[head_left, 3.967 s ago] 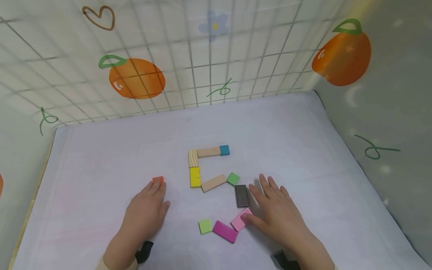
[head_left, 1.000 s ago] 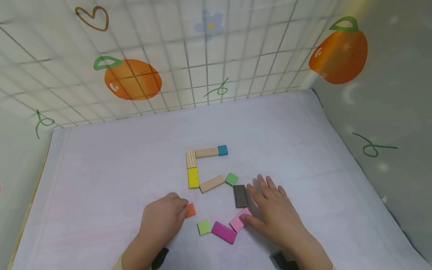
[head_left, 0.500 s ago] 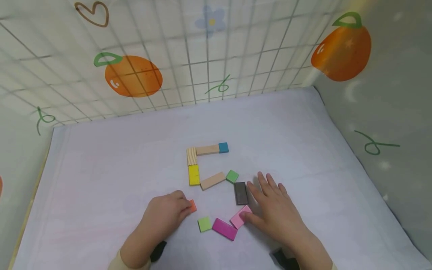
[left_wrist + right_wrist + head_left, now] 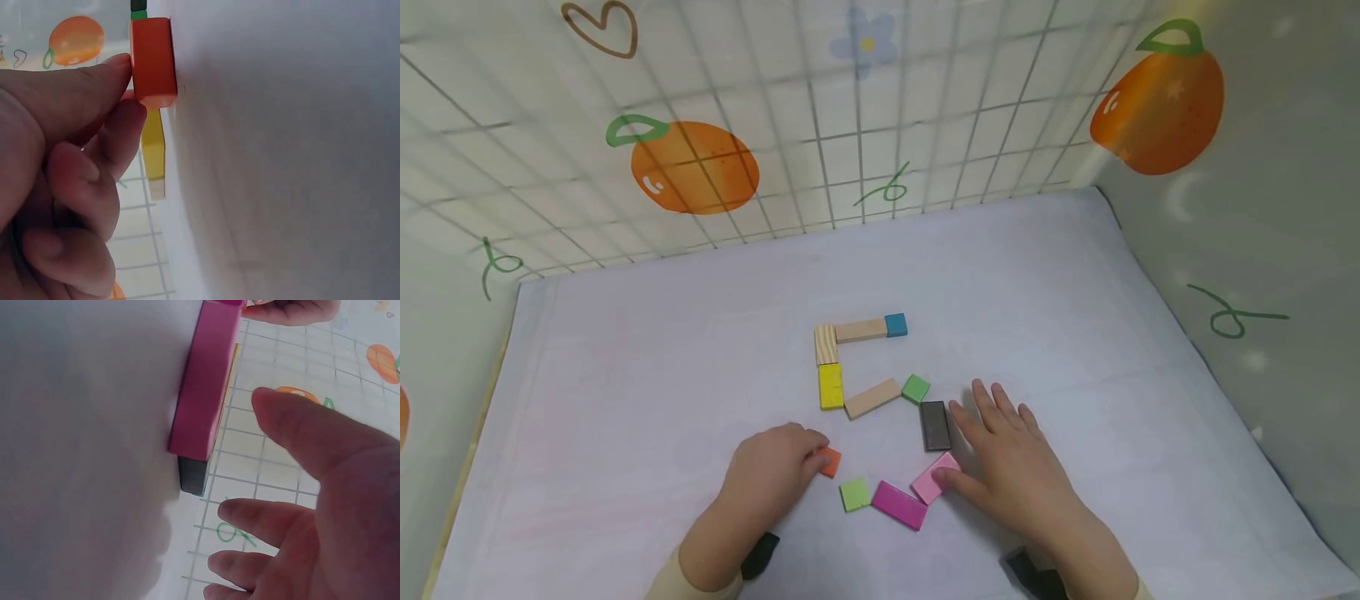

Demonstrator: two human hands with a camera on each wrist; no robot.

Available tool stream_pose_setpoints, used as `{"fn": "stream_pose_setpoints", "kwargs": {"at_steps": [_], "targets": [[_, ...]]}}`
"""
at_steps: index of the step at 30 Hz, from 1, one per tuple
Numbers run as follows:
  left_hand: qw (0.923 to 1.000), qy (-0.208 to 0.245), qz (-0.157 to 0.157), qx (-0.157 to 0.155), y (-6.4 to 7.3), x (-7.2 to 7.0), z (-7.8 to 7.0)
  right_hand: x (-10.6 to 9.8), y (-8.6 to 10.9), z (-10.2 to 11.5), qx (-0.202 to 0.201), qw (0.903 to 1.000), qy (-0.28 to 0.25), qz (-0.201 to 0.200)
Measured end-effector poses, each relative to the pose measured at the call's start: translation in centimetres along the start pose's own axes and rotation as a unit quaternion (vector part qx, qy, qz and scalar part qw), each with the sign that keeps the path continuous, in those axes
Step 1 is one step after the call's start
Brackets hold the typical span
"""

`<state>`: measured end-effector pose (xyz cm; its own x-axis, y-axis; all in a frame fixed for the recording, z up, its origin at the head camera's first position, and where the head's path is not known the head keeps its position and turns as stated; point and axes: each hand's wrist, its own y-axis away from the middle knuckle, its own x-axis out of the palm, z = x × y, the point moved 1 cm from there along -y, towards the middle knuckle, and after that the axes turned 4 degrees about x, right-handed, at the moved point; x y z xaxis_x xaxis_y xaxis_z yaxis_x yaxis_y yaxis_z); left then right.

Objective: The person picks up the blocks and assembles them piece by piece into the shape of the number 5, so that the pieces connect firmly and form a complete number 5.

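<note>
My left hand (image 4: pixel 775 471) pinches a small orange block (image 4: pixel 831 463) between thumb and fingertips, low over the white cloth. In the left wrist view, the orange block (image 4: pixel 154 59) shows at the thumb and index fingertips, the other fingers curled. A lime-green block (image 4: pixel 854 495) lies just right of it, followed by a magenta block (image 4: pixel 899 505) and a pink block (image 4: pixel 928 482). With fingers spread, my right hand (image 4: pixel 1011 467) has its thumb over the pink block's edge; contact is unclear. Its index finger is beside a dark grey block (image 4: pixel 936 427).
The curved row continues through a green block (image 4: pixel 915 389), a plain wooden block (image 4: pixel 872 399), a yellow block (image 4: pixel 831 387), a striped wooden block (image 4: pixel 825 344), another wooden block (image 4: pixel 861 331) and a blue block (image 4: pixel 896 325). A printed curtain (image 4: pixel 790 108) borders the white cloth (image 4: pixel 647 350).
My left hand has carried the orange block from the left toward the lime-green block, with a slight further shift right in the last half second. My right hand stays put.
</note>
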<state>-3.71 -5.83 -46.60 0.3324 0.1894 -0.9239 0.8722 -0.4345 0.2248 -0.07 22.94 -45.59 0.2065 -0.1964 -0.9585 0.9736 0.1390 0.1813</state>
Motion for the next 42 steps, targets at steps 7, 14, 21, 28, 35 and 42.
{"fn": "stream_pose_setpoints", "kwargs": {"at_steps": [7, 14, 21, 28, 35, 42], "targets": [[0.9993, 0.006, 0.035, -0.006, -0.2, 0.1, -0.7, 0.1, 0.0, 0.0, -0.003, 1.0, 0.002, -0.002], [0.9989, 0.004, 0.047, -0.005, -0.2, 0.2, -1.0, 0.2, 0.0, 0.0, 0.0, 1.0, 0.001, 0.0], [0.9989, -0.002, 0.046, 0.006, -0.1, 0.0, -1.1, 0.2, -0.1, 0.0, 0.001, 1.0, 0.003, 0.002], [0.9985, -0.017, 0.048, 0.02, -0.2, 0.0, -1.1, 0.2, -0.1, 0.0, 0.001, 1.0, 0.005, 0.002], [0.9984, -0.021, 0.045, 0.028, -0.2, 0.0, -1.0, 0.3, -0.1, -0.1, 0.001, 1.0, 0.003, 0.002], [0.9981, -0.016, 0.041, 0.043, -0.1, 0.0, -0.9, 0.2, -0.2, 0.0, 0.007, 0.9999, -0.001, 0.008]]}}
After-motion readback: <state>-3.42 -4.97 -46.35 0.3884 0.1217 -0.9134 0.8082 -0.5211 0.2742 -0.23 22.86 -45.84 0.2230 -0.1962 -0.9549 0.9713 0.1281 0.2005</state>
